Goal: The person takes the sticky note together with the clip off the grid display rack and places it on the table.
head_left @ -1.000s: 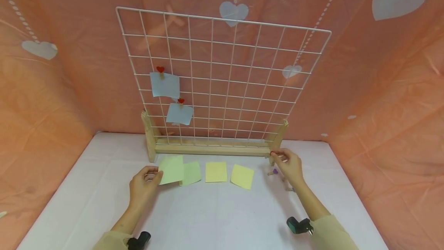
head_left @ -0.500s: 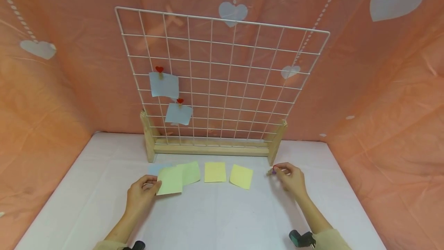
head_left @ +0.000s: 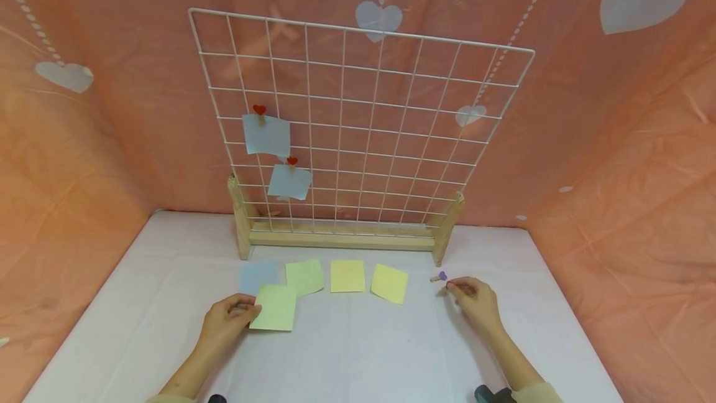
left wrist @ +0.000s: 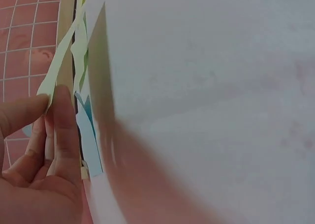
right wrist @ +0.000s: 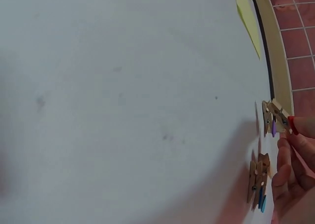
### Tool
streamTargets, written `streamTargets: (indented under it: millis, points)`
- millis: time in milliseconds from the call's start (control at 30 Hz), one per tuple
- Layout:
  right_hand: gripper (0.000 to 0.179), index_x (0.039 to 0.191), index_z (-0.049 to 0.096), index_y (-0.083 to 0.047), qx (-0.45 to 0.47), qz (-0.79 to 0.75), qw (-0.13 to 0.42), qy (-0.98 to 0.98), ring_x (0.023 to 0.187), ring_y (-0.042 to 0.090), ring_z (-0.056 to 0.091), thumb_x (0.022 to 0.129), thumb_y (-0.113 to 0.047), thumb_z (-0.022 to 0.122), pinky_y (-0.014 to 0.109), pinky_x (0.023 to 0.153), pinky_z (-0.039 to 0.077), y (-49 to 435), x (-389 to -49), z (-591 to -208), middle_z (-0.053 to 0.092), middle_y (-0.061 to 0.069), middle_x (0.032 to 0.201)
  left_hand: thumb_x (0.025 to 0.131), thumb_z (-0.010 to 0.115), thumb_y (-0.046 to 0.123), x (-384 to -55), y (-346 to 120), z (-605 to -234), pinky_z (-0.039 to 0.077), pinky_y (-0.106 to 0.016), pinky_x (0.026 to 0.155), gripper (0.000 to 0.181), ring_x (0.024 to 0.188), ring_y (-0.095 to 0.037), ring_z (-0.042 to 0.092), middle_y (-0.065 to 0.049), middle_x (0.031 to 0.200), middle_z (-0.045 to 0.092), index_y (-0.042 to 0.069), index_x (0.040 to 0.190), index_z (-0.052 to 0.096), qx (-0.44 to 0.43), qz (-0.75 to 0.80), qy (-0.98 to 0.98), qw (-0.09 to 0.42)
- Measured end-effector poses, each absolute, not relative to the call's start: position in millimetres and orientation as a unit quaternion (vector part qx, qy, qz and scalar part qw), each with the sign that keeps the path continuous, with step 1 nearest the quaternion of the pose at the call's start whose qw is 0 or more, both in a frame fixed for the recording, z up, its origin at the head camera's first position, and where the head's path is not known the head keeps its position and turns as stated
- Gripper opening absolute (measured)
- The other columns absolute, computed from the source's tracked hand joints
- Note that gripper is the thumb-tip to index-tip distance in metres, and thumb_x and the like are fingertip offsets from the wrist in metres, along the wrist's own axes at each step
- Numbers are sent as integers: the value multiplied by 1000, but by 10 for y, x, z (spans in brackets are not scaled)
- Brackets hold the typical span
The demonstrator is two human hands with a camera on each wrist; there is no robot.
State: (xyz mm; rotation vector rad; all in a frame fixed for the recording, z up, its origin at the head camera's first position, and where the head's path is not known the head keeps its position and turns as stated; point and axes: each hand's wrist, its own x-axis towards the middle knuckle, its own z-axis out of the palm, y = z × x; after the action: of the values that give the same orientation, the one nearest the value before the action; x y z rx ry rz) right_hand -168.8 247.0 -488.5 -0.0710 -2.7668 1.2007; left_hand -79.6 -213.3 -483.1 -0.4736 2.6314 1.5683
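My left hand (head_left: 228, 321) pinches a pale green sticky note (head_left: 276, 308) by its left edge, between thumb and fingers. The note is raised over the white table, and its shadow shows in the left wrist view. At the right, my right hand (head_left: 480, 306) pinches a small wooden clothespin (right wrist: 280, 112) by its red end. Close beside those fingertips lies another clothespin (head_left: 439, 277) with a purple heart. Several more clothespins (right wrist: 260, 182), one with a blue end, lie near the right hand; in the head view the hand hides them.
Behind the notes stands a white wire grid (head_left: 341, 101) in a wooden stand (head_left: 341, 240). Two blue notes (head_left: 266, 135) hang on its left side from red-heart clothespins. On the table lie a blue note (head_left: 257, 273), a green note (head_left: 304, 275) and two yellow notes (head_left: 347, 275).
My left hand has drawn the green note back toward me, uncovering the blue note and the other green note. My right hand has moved back from the stand's right foot with its red-ended clothespin.
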Motion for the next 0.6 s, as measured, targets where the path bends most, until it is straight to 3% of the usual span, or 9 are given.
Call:
streamTargets:
  millis: [167, 300, 433, 600]
  points:
    - [17, 91, 72, -9, -21, 391, 55, -919, 63, 0, 53, 83, -23, 69, 19, 57, 44, 2499, -1669, -4899, 71, 7, 82, 84, 67, 21, -775, -2149, -4859, 47, -19, 61, 32, 75, -8, 59, -9, 93, 67, -3, 105, 63, -149, 508, 847, 44]
    - [15, 90, 72, -10, -9, 373, 65, -925, 73, 5, 57, 82, -22, 70, 21, 65, 45, 2503, -1656, -4896, 71, 9, 88, 83, 67, 23, -770, -2143, -4880, 46, -20, 56, 34, 69, -9, 56, -6, 87, 66, -4, 104, 63, -148, 509, 846, 56]
    - [14, 88, 73, -9, 6, 350, 81, -933, 78, 10, 56, 81, -20, 69, 23, 69, 44, 2507, -1644, -4922, 69, 10, 93, 81, 69, 21, -752, -2105, -4892, 45, -18, 54, 28, 64, -7, 55, -4, 79, 66, -3, 96, 66, -151, 485, 861, 31]
    - [12, 87, 73, -8, 26, 326, 88, -941, 72, 12, 48, 81, -17, 69, 24, 63, 39, 2503, -1649, -4963, 65, 9, 88, 77, 72, 17, -724, -2049, -4932, 41, -17, 54, 18, 58, -6, 50, -2, 67, 62, 0, 82, 66, -146, 434, 889, -8]
